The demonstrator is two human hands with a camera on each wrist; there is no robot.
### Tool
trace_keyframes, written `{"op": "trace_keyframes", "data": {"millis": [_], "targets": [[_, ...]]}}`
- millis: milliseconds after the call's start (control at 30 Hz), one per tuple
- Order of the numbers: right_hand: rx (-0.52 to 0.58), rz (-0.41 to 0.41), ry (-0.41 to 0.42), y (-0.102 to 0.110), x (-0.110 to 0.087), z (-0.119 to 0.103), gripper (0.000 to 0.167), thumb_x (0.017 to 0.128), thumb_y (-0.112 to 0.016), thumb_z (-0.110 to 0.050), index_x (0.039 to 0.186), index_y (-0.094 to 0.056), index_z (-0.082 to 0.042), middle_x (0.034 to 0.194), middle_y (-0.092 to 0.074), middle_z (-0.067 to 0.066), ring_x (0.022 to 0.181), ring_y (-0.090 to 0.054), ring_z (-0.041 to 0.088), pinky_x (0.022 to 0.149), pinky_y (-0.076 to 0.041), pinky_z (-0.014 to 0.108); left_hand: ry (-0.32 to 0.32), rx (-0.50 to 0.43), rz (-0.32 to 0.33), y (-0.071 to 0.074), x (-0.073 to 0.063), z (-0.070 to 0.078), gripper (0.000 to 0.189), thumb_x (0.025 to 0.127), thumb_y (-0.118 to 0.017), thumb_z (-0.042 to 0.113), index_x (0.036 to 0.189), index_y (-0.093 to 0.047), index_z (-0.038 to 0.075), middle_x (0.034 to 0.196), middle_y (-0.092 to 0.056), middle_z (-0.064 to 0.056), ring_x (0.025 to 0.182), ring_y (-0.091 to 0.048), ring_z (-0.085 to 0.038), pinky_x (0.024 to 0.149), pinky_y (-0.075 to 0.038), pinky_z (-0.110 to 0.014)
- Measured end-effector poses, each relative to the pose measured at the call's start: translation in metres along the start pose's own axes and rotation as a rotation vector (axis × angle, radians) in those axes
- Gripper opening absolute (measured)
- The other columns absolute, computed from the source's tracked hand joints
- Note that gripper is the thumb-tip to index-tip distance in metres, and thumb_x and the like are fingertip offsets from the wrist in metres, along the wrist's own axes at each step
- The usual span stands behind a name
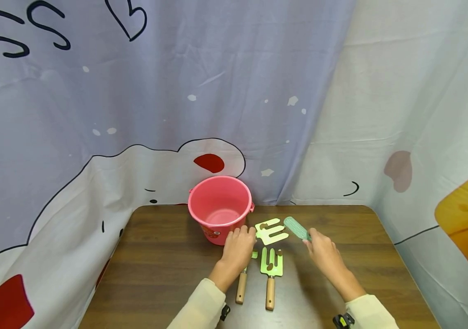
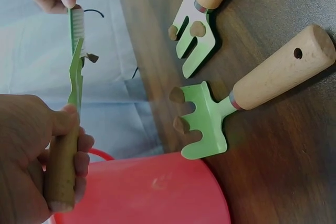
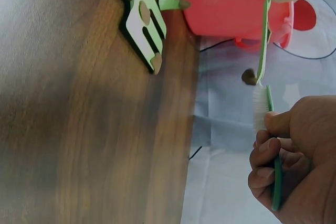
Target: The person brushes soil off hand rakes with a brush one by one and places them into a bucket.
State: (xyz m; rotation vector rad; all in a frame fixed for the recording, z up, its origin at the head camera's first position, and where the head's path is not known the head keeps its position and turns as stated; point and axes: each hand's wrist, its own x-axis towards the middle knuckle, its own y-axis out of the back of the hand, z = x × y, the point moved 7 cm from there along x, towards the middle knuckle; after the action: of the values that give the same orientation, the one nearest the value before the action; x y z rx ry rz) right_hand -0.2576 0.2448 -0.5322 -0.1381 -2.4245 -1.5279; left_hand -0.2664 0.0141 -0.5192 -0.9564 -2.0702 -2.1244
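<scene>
My left hand (image 1: pixel 239 249) grips the wooden handle of a green three-pronged garden fork (image 1: pixel 263 234), held above the table beside the bucket. Brown lumps cling to its prongs, and one (image 3: pixel 249 77) sits near the tip. In my right hand (image 1: pixel 325 253) I hold a green brush (image 1: pixel 295 227) by its handle. Its white bristles (image 3: pixel 260 109) are right at the fork's prong tips in the right wrist view. Below lie a second garden fork (image 1: pixel 270 292) and a small hand rake (image 2: pixel 210 129), both with wooden handles and brown lumps on their green heads.
A pink bucket (image 1: pixel 207 234) stands at the back of the brown wooden table (image 1: pixel 155 265), just past my left hand. Behind the table hangs a printed curtain (image 1: pixel 234 100), reaching round to the right side.
</scene>
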Motion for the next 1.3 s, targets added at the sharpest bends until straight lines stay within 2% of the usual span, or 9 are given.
{"op": "trace_keyframes", "data": {"millis": [133,300,533,733,1067,1300], "targets": [[0.001,-0.014,-0.024,0.003,0.001,0.007,0.020,0.097,-0.070,-0.012,0.104,-0.057,0.001,0.091,-0.068,0.015,0.077,-0.071,0.039,0.058,-0.055,0.049,0.003,-0.009,-0.003,0.000,0.000,0.001,0.023,0.090,-0.078,0.030,0.097,-0.065,0.012,0.086,-0.066,-0.005,0.076,-0.066,-0.022,0.067,-0.053,-0.036],[0.025,0.002,-0.028,0.009,0.001,0.007,0.023,0.097,-0.068,-0.010,0.110,-0.059,0.006,0.093,-0.069,0.021,0.080,-0.070,0.039,0.065,-0.056,0.053,0.001,0.000,0.016,0.002,0.000,0.002,0.023,0.089,-0.079,0.030,0.096,-0.066,0.012,0.085,-0.066,-0.004,0.075,-0.066,-0.022,0.066,-0.053,-0.036],[0.129,-0.031,0.042,0.007,0.002,-0.014,0.026,0.098,-0.066,-0.008,0.116,-0.062,0.010,0.107,-0.072,0.025,0.094,-0.072,0.037,0.076,-0.059,0.050,0.008,-0.004,0.007,-0.001,0.001,0.000,0.023,0.089,-0.079,0.030,0.095,-0.066,0.012,0.084,-0.067,-0.005,0.074,-0.066,-0.022,0.066,-0.053,-0.036],[0.158,-0.064,0.065,-0.001,-0.004,-0.034,0.026,0.097,-0.067,-0.007,0.119,-0.064,0.008,0.115,-0.072,0.024,0.104,-0.072,0.039,0.085,-0.059,0.051,0.021,-0.013,-0.009,-0.004,0.000,-0.001,0.022,0.089,-0.078,0.030,0.096,-0.066,0.012,0.085,-0.067,-0.005,0.075,-0.066,-0.023,0.067,-0.053,-0.037],[0.151,-0.065,0.115,-0.011,-0.011,-0.063,0.022,0.095,-0.071,-0.009,0.115,-0.067,-0.001,0.109,-0.074,0.015,0.099,-0.073,0.034,0.083,-0.060,0.048,0.027,-0.010,-0.024,-0.006,0.001,0.000,0.021,0.090,-0.076,0.030,0.097,-0.066,0.012,0.086,-0.067,-0.005,0.076,-0.066,-0.023,0.067,-0.053,-0.038],[0.091,-0.067,0.084,-0.019,-0.009,-0.063,0.023,0.096,-0.071,-0.013,0.116,-0.067,-0.002,0.109,-0.074,0.014,0.097,-0.074,0.035,0.083,-0.060,0.050,0.017,-0.002,-0.039,-0.007,0.001,0.003,0.021,0.091,-0.075,0.030,0.098,-0.067,0.013,0.087,-0.067,-0.005,0.077,-0.066,-0.023,0.068,-0.053,-0.037]]}}
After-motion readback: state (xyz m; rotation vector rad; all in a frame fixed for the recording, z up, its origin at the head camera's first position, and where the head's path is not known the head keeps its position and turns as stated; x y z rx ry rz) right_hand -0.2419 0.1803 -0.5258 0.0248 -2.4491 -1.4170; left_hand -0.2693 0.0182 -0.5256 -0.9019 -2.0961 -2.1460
